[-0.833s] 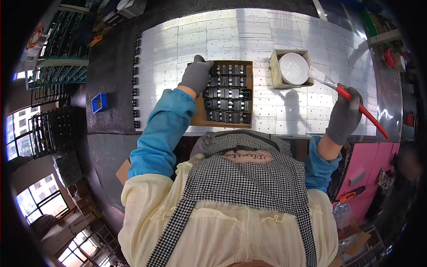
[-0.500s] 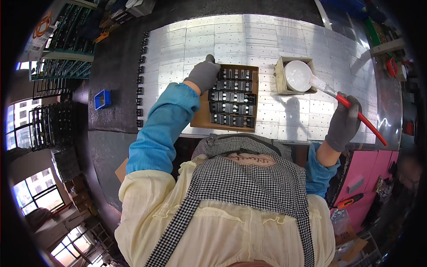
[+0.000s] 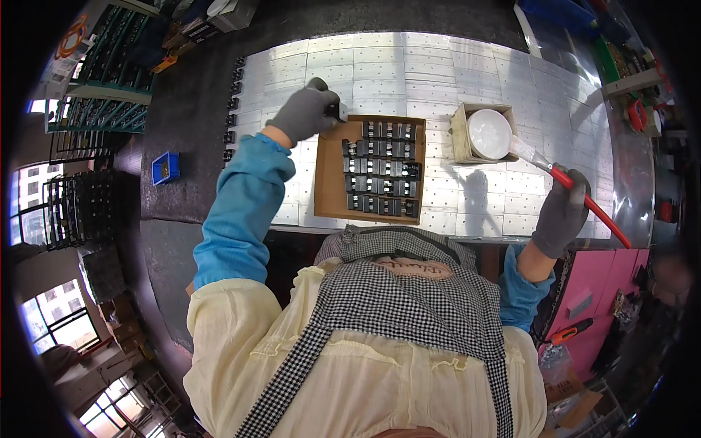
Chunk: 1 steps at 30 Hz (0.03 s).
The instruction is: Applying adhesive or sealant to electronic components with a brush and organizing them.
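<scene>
My left hand, in a grey glove, is closed on a small black part just off the upper left corner of a shallow cardboard box. Rows of similar black parts with silvery middles fill the right side of that box; its left strip is bare cardboard. In my right hand, also gloved, is a red-handled paintbrush. Its pale bristles touch or overlap the rim of a round tub of whitish stuff, which sits in a square box.
Silvery plates with small holes cover the table. Several black parts line the plates' left edge. A small blue bin stands farther left on the dark tabletop. An orange and black tool lies on a pink surface at the right.
My left hand has moved left and away from the box's rows, now with a black part in it. Fewer parts stand along the left edge in view. The brush has barely moved.
</scene>
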Motion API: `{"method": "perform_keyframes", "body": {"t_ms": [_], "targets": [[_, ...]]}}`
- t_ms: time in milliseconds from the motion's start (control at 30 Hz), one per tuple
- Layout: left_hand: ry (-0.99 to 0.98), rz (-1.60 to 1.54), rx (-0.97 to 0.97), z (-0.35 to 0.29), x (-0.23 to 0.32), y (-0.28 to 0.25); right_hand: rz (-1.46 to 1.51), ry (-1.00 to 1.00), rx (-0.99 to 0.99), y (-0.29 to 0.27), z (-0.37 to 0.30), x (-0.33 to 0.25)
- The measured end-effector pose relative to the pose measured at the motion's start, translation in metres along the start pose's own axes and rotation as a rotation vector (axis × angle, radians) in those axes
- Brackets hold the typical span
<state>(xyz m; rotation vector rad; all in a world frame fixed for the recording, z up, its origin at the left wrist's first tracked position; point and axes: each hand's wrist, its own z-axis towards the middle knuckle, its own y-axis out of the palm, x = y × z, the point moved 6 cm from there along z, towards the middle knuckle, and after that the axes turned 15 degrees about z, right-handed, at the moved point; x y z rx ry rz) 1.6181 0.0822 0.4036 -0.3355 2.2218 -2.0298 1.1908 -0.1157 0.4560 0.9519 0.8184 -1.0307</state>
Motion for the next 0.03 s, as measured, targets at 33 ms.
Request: {"method": "perform_keyframes", "body": {"t_ms": [33], "targets": [[-0.012,-0.039,0.011,0.0015,-0.0107,-0.0082,0.111,0.043,0.001,0.0002,0.0018,0.0032]]}}
